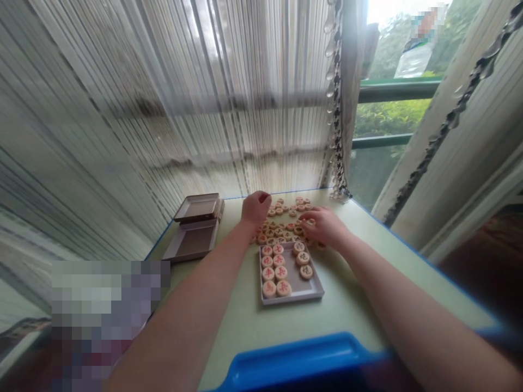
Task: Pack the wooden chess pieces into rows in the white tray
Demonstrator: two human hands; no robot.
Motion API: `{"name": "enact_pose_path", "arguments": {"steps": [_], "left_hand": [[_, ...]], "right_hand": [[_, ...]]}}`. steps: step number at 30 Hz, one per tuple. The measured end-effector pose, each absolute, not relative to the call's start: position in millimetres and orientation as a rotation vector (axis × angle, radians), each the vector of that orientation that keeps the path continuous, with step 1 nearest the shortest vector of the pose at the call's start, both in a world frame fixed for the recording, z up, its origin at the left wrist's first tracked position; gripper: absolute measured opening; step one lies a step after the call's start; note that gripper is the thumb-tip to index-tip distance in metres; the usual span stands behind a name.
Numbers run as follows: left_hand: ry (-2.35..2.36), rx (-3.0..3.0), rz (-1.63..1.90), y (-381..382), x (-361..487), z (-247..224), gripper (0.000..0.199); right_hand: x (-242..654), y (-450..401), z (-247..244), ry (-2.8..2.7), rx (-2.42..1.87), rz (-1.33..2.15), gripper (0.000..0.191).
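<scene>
A shallow white tray (292, 298) lies on the table, with two columns of red-marked round pieces (279, 261) at its left and three dark-marked pieces (303, 258) at its right. Behind it many loose wooden pieces (278, 233) are spread out. My left hand (256, 208) is raised over the left side of the loose pieces, its fingers curled together; whatever they pinch, if anything, is too small to name. My right hand (321, 224) reaches in from the right, fingers bent down at a loose piece (298, 230); its grip on that piece is unclear.
Two more shallow boxes, an upper one (198, 207) and a lower one (191, 240), stand at the table's back left. A blue moulded edge (294, 359) borders the green table (241, 321) in front. Stringy curtains (229, 98) hang behind, with a window (392, 109) at right.
</scene>
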State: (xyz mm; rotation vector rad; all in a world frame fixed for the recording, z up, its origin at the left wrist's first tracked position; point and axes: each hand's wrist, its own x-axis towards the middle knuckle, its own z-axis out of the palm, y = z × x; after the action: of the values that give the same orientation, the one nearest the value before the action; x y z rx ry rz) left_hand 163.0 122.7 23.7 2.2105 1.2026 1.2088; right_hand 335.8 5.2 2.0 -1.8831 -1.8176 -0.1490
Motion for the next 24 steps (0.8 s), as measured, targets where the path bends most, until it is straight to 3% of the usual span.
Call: {"name": "enact_pose_path", "arguments": {"steps": [12, 19, 24], "left_hand": [[0.782, 2.557, 0.541, 103.9, 169.1, 35.7, 0.027], [0.756, 2.586, 0.453, 93.3, 177.3, 30.0, 0.019], [0.763, 2.676, 0.386, 91.4, 175.9, 29.4, 0.028]], "right_hand": [[331.5, 0.1, 5.1, -1.824, -1.951, -0.110, 0.027], [332.8, 2.3, 3.7, -1.808, -1.969, -0.069, 0.018], [331.2, 2.2, 2.8, -1.759, -1.913, -0.127, 0.027]]}}
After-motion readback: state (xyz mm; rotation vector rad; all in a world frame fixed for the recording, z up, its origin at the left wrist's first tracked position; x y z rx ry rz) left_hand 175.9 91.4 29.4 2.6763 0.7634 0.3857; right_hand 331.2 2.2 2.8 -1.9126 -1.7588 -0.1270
